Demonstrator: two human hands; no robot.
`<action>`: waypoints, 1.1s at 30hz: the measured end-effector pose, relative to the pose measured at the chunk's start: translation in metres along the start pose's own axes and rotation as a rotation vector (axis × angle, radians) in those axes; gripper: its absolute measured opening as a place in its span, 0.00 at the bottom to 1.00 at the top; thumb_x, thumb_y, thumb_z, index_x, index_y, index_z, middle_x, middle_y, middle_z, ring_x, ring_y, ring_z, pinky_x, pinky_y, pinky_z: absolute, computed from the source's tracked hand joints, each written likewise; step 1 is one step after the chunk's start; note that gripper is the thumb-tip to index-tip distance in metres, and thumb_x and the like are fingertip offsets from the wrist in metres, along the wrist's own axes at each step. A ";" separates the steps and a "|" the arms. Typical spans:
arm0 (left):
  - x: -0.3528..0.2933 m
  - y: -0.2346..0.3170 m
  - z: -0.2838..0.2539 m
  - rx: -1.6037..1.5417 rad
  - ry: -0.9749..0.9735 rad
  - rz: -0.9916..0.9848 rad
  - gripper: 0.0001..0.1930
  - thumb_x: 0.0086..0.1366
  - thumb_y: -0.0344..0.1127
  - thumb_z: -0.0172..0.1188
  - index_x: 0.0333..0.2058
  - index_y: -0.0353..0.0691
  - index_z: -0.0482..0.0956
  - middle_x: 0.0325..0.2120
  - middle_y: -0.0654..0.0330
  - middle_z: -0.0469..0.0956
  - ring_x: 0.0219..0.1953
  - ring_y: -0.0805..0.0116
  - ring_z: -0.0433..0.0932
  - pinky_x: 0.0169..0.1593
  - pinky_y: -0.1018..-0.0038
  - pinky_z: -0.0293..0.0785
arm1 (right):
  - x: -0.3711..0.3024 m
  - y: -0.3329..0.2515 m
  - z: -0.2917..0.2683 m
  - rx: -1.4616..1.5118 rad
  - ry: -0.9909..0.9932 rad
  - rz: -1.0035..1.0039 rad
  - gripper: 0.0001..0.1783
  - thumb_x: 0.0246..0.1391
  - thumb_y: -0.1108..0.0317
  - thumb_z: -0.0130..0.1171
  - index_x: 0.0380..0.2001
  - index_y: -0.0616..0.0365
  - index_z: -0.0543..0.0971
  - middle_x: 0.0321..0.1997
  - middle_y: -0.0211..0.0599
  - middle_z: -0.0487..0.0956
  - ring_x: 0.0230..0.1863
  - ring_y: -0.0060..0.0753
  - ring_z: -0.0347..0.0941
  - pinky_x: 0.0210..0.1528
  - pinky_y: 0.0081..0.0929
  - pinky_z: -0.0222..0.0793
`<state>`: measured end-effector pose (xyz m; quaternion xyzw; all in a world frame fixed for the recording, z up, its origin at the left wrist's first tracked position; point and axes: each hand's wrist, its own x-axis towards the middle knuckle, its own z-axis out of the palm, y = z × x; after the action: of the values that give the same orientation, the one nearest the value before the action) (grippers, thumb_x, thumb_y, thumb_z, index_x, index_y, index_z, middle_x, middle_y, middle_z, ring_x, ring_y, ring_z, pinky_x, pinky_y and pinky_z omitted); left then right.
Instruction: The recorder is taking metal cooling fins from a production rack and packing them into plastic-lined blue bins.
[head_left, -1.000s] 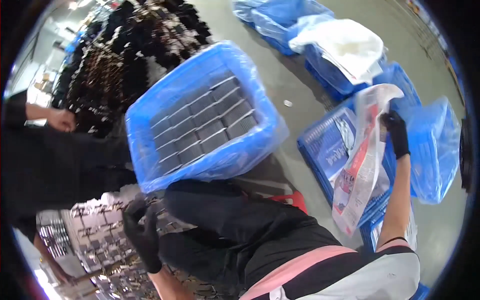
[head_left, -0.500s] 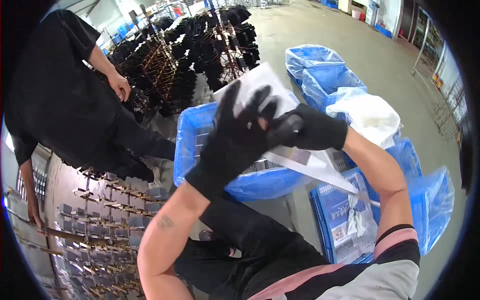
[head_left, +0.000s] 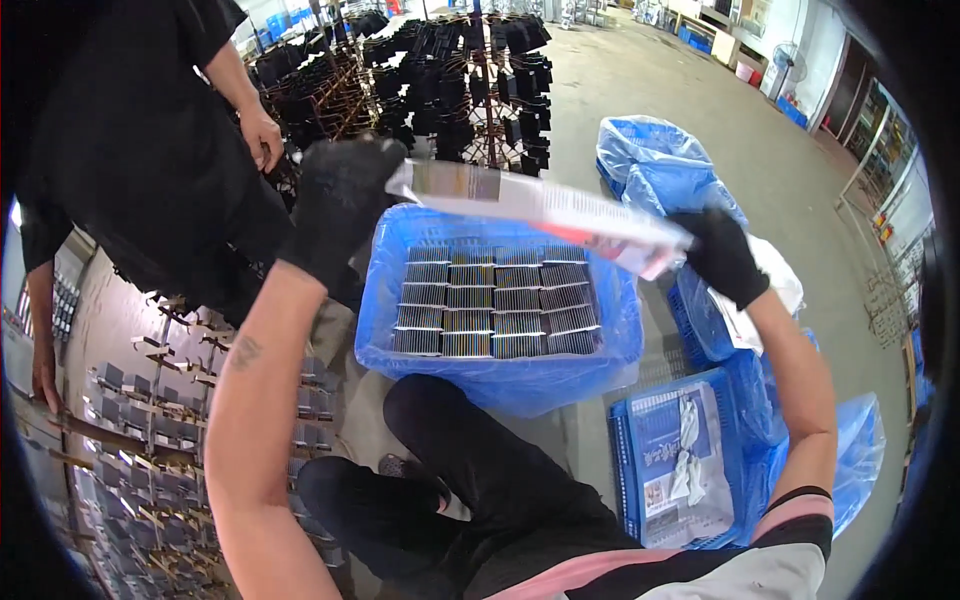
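Note:
Both my hands wear black gloves and hold a flat printed plastic bag stretched out level above a crate. My left hand grips its left end. My right hand grips its right end. Below the bag stands a blue crate lined with blue plastic, packed with rows of dark ribbed metal pieces. My black-trousered legs are folded just in front of the crate.
A person in black stands at the left beside racks hung with dark parts. Another rack of small grey parts fills the lower left. Blue crates and blue plastic bags lie at my right on the concrete floor.
My hands have moved apart, pulling the bag out flat and level over the crate. A second ago only my right hand held it, hanging at the far right, while my left was low by the rack.

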<state>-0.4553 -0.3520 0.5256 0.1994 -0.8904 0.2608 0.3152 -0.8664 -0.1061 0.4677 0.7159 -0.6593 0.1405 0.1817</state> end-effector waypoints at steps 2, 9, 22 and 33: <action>0.005 -0.017 -0.008 0.038 0.036 0.030 0.21 0.50 0.30 0.62 0.46 0.42 0.78 0.35 0.52 0.79 0.37 0.50 0.77 0.43 0.55 0.71 | 0.032 0.007 -0.025 -0.008 0.173 -0.050 0.25 0.44 0.74 0.58 0.50 0.51 0.79 0.45 0.44 0.81 0.46 0.50 0.76 0.50 0.42 0.70; -0.066 -0.027 -0.001 0.086 0.028 0.026 0.23 0.50 0.29 0.61 0.48 0.42 0.78 0.36 0.54 0.79 0.38 0.52 0.77 0.42 0.58 0.72 | 0.033 -0.035 -0.037 -0.028 0.041 -0.103 0.35 0.38 0.81 0.55 0.55 0.52 0.76 0.50 0.45 0.79 0.52 0.49 0.74 0.56 0.41 0.67; -0.096 0.023 0.095 -0.374 -0.432 0.028 0.34 0.54 0.58 0.63 0.55 0.44 0.73 0.48 0.49 0.75 0.53 0.53 0.73 0.57 0.56 0.65 | -0.032 -0.093 0.158 0.086 -0.432 -0.295 0.16 0.53 0.71 0.50 0.45 0.58 0.76 0.27 0.44 0.78 0.26 0.48 0.77 0.29 0.45 0.72; -0.161 0.095 0.241 -0.355 -0.612 -0.096 0.38 0.57 0.63 0.56 0.64 0.55 0.64 0.67 0.45 0.52 0.69 0.44 0.47 0.68 0.42 0.35 | -0.020 -0.085 0.192 0.121 -1.061 -0.257 0.21 0.58 0.62 0.49 0.53 0.60 0.73 0.34 0.54 0.80 0.38 0.57 0.79 0.40 0.50 0.73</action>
<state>-0.4987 -0.3887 0.2263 0.2520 -0.9646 0.0150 0.0757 -0.7908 -0.1682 0.2805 0.7725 -0.5584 -0.2253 -0.2017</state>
